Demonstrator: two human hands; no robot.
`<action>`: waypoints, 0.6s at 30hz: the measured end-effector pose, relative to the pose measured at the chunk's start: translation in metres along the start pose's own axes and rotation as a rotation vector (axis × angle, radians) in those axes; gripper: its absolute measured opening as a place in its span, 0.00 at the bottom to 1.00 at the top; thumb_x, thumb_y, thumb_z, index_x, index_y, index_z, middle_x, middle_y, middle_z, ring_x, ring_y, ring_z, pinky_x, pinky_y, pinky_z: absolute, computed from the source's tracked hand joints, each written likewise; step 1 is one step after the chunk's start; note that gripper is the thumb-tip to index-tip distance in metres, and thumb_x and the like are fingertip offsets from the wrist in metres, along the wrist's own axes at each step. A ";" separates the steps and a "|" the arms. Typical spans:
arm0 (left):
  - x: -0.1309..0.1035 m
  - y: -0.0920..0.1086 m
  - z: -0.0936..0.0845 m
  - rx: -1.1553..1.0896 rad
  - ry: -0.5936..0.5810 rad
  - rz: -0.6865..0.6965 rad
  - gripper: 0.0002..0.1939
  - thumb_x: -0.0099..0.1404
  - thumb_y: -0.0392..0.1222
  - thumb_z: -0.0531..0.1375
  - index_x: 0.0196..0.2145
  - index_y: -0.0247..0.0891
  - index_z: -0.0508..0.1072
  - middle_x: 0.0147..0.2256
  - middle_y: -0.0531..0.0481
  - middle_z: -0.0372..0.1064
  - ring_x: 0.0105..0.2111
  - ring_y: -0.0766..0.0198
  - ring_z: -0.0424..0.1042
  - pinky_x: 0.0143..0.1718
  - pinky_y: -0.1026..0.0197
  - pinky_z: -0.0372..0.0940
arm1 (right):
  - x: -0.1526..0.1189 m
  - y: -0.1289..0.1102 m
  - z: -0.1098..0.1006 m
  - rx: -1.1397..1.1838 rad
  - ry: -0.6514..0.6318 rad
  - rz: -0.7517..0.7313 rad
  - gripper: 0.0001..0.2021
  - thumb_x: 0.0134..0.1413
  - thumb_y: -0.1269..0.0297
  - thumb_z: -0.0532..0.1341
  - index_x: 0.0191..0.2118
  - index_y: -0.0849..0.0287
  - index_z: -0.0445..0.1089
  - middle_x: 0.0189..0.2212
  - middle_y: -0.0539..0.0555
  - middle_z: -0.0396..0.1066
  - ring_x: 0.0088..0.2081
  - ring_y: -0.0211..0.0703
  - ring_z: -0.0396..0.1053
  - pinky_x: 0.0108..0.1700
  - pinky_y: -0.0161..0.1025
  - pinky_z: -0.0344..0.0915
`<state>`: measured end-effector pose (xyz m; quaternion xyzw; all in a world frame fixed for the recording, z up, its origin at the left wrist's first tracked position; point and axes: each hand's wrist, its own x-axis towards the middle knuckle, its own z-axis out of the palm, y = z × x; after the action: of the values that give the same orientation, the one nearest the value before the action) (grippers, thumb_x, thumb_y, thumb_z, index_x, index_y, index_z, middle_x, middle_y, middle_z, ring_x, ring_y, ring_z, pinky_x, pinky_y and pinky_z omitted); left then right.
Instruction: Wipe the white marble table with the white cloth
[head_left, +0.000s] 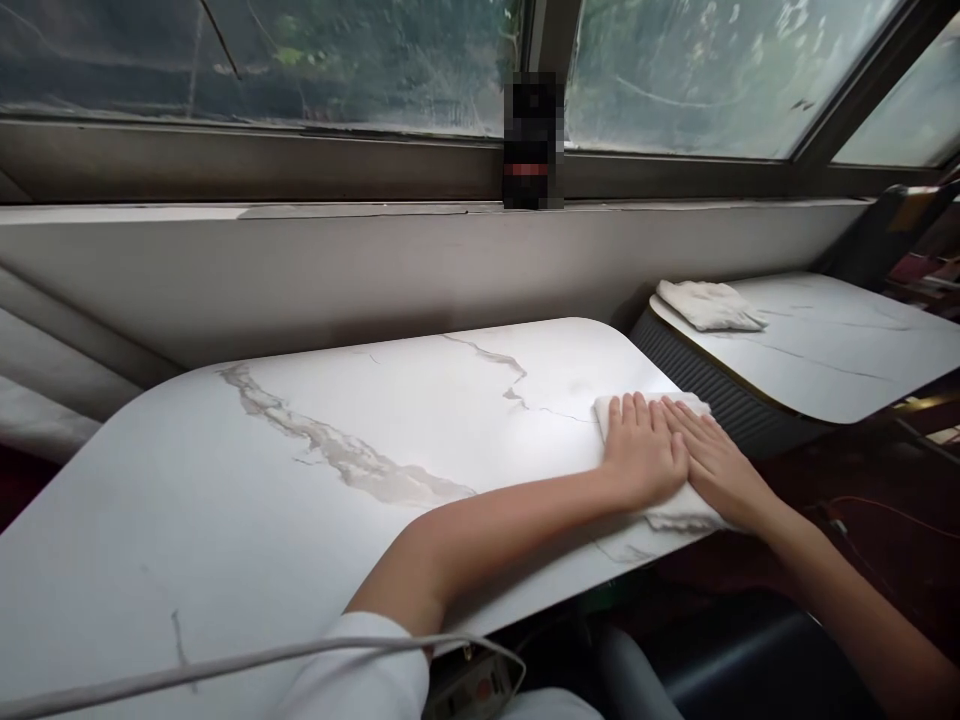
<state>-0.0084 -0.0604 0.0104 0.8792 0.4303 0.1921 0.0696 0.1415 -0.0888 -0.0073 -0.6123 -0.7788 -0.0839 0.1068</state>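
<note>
White, marble-veined worktop (397, 410) beside a low wall (390, 270). At the near left, a pale cable (225, 667) crosses in front of the worktop. Toward its right end, the left hand (643, 460) and right hand (718, 465) lie palm down on a folded white cloth (682, 515), fingers extended and close together, the hands touching side by side. This flat placement probably spreads pressure across the cloth; nothing is pinched. The cloth's near edge lies by the worktop's rim. At the far right, a second cloth (709, 305) rests at the corner of another worktop (832, 335), perhaps kept within reach. Windows (712, 75) rise beyond the wall.
</note>
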 end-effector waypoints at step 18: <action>0.121 -0.113 0.004 0.102 0.102 -0.242 0.27 0.71 0.46 0.41 0.60 0.25 0.58 0.61 0.34 0.53 0.62 0.53 0.51 0.63 0.51 0.39 | 0.193 0.019 0.042 0.117 -0.042 -0.113 0.26 0.64 0.64 0.39 0.64 0.64 0.53 0.64 0.59 0.51 0.65 0.46 0.47 0.63 0.52 0.47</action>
<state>-0.0228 0.1046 0.0081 0.8122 0.5456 0.2047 0.0253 0.1136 0.1070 0.0037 -0.5618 -0.8178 -0.0313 0.1210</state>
